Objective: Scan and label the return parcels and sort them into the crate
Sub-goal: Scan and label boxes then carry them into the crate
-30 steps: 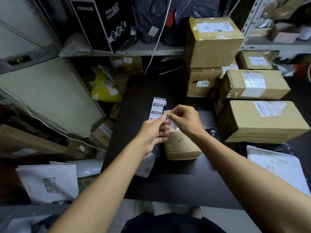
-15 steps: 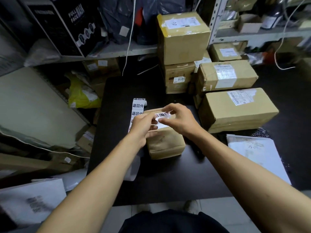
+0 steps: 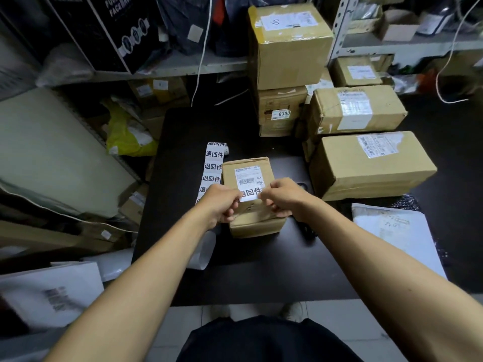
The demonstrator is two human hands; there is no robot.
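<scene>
While both hands, left hand (image 3: 220, 202) and right hand (image 3: 281, 198), pinch the sticker (image 3: 250, 195) between them onto the parcel (image 3: 254, 205) below, I'd say labelling's nearly done; crating remains, no crate visible.

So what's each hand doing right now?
Left hand: pinching the return sticker's left edge on the small parcel.
Right hand: pinching its right edge.

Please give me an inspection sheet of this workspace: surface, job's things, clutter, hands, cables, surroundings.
Surface: black table.
Job's things: small parcel at centre; sticker on its top; label strip beside it; boxes stacked at right.
Clutter: white mailer, backing paper.
Hands: left hand and right hand pinch the sticker's ends.
Cables: white cable hangs behind.
Surroundings: shelves full of packages.
</scene>
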